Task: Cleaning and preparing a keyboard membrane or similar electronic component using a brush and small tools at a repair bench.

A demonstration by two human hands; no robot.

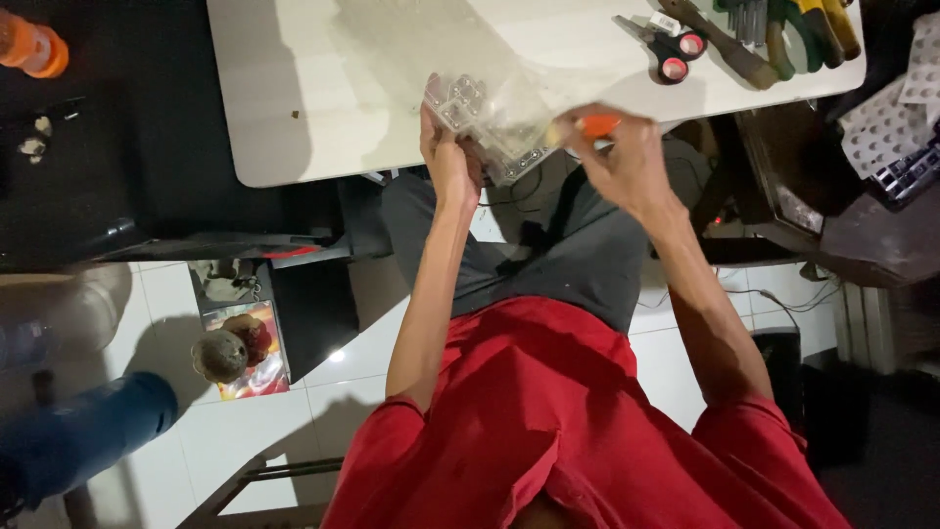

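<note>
Clear plastic, thin and crinkly by the look of it, makes up the packet (490, 122) held over the near edge of the white tabletop (323, 88). The left hand (448, 157) grips its lower corner; the right hand (622, 162) pinches an orange-handled tool (595, 124) beside it. It seems light, slippery and easily torn, best held by its edges. Scissors (671, 49) lie farther off.

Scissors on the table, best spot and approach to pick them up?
Take the scissors by the red-ringed handle loops, coming from the table's near edge. The loops point toward the person and lie clear on the table; the blades point away, toward the other tools.
</note>
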